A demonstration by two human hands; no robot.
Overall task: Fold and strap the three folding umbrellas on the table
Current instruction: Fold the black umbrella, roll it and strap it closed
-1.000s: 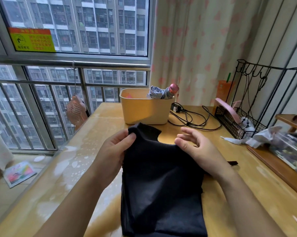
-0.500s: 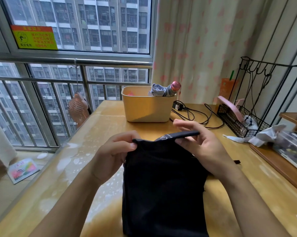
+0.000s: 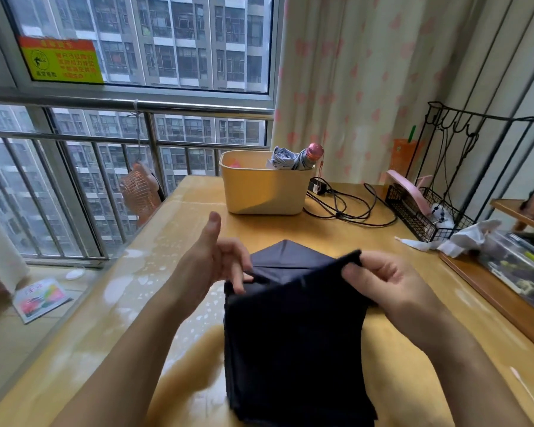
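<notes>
Two bare hands work a black folding umbrella of thin woven fabric (image 3: 293, 328) that lies lengthwise on the glossy yellow wooden worktop (image 3: 392, 349), right in front of the person. The right hand (image 3: 382, 282) pinches a corner of the loose canopy between thumb and fingers and lifts it off the bundle; the left hand (image 3: 216, 260) is spread, thumb raised, its fingertips resting on the left edge of the cloth without closing on it. The fabric looks light, limp and a little slick, so it should crease wherever it is pulled and slide out of a slack hold; gripping the panel edges near the rib tips, then wrapping them around the stiff core, seems the surest way to take it. The closing strap cannot be made out among the dark folds, though it may be the strip in the right hand. Farther back stands a cream-yellow plastic bin (image 3: 264, 189) with smooth rounded walls, and in it leans a pale grey folded umbrella with a pink knob handle (image 3: 296, 157), its canopy bunched, apparently already rolled. A black cable (image 3: 349, 208) coils just beside the bin.
</notes>
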